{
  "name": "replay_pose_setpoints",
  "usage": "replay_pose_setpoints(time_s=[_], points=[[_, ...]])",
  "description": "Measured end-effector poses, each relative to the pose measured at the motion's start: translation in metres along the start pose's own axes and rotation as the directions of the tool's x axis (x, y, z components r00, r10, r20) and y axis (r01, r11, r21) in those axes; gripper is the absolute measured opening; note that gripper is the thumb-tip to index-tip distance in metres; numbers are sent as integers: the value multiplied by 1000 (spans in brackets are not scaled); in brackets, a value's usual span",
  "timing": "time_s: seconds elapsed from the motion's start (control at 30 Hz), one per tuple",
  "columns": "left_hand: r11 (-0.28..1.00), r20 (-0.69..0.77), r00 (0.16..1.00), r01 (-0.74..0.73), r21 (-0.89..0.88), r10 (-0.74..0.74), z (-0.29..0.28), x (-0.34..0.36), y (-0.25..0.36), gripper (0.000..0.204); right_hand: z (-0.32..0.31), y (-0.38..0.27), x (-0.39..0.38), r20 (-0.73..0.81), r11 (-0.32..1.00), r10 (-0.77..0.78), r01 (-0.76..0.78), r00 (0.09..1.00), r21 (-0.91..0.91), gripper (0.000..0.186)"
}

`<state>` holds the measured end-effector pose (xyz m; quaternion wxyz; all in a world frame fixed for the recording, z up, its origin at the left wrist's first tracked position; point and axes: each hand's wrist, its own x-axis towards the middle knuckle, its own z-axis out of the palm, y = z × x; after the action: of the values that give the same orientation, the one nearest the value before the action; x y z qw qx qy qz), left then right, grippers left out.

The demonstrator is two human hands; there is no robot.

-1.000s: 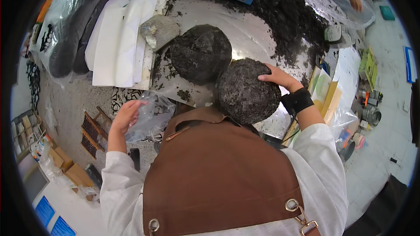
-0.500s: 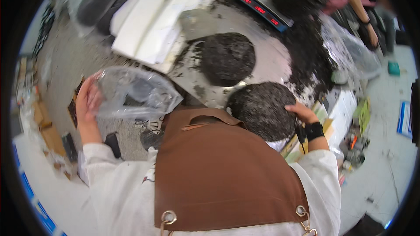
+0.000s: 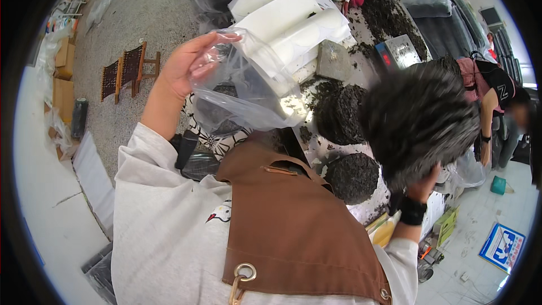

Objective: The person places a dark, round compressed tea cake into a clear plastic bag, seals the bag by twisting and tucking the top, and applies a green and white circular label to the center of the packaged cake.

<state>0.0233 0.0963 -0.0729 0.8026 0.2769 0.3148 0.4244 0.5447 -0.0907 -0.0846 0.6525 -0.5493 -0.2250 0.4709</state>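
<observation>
My left hand (image 3: 197, 59) is raised at the left, its fingers closed on the edge of a clear plastic bag (image 3: 248, 93). The bag hangs partly open, with nothing visible inside. On the right, my right hand (image 3: 423, 186) holds up a large, round clump of black shredded material (image 3: 420, 121), gripping it from below. The clump is blurred, and most of the fingers are hidden by it. Two more black clumps, a far one (image 3: 340, 114) and a near one (image 3: 353, 178), rest on the metal tabletop just left of the held clump.
Folded white sheets (image 3: 288, 17) and a grey block (image 3: 333, 59) lie behind the clumps. A scale (image 3: 398, 51) with a red display stands farther back amid black crumbs. Another person (image 3: 490, 96) bends at the right. A wooden folding chair (image 3: 132, 70) is at the left.
The black clump in my right hand is now lifted close to the camera; before, that hand touched a clump low over the table. My left hand and bag have risen. The view has turned.
</observation>
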Motion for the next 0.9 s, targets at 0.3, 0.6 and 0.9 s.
replay_pose_setpoints(time_s=[0.3,0.6,0.9], points=[[882,-399,910,-278,-381,114,-37,-44,19,29,325,120,26,687,988,-155,132,710,85,56],[953,-371,922,-204,-224,110,-78,-81,0,35,347,113,7,932,521,-117,820,344,-237,84],[972,-404,893,-127,197,199,-44,-74,-11,36,379,93,-32,953,20,228,978,199,-208,70]])
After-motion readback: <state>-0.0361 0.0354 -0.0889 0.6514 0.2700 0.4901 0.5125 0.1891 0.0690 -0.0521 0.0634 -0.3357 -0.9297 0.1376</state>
